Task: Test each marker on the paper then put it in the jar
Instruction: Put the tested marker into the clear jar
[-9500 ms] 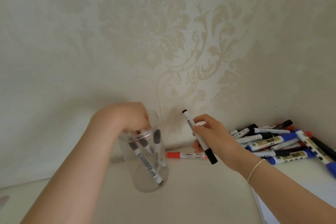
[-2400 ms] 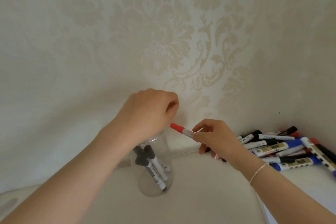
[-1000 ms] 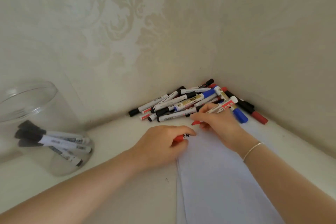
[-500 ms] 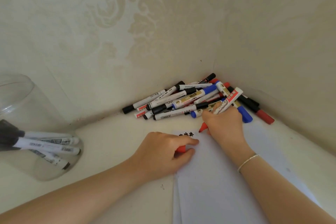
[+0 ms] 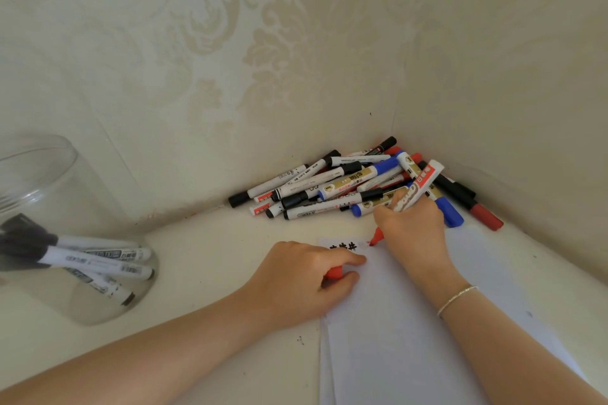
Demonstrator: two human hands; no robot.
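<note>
My right hand point(image 5: 411, 227) grips an uncapped red marker point(image 5: 419, 186), tip down on the white paper point(image 5: 411, 339) beside black scribbles point(image 5: 343, 246). A small red mark shows at the tip. My left hand point(image 5: 302, 283) rests on the paper's left edge and holds the marker's red cap point(image 5: 335, 272) in its curled fingers. The clear jar point(image 5: 65, 240) stands at the left with several black-capped markers inside. A pile of markers point(image 5: 345, 187) in black, blue and red lies in the corner behind my right hand.
Two papered walls meet in a corner just behind the marker pile. The pale tabletop point(image 5: 214, 256) runs between the jar and the paper. A thin bracelet sits on my right wrist.
The view swung from the jar to the paper. Over the last second my right hand lowered the red marker's tip onto the sheet; a red mark appeared. My left hand stayed put with the cap.
</note>
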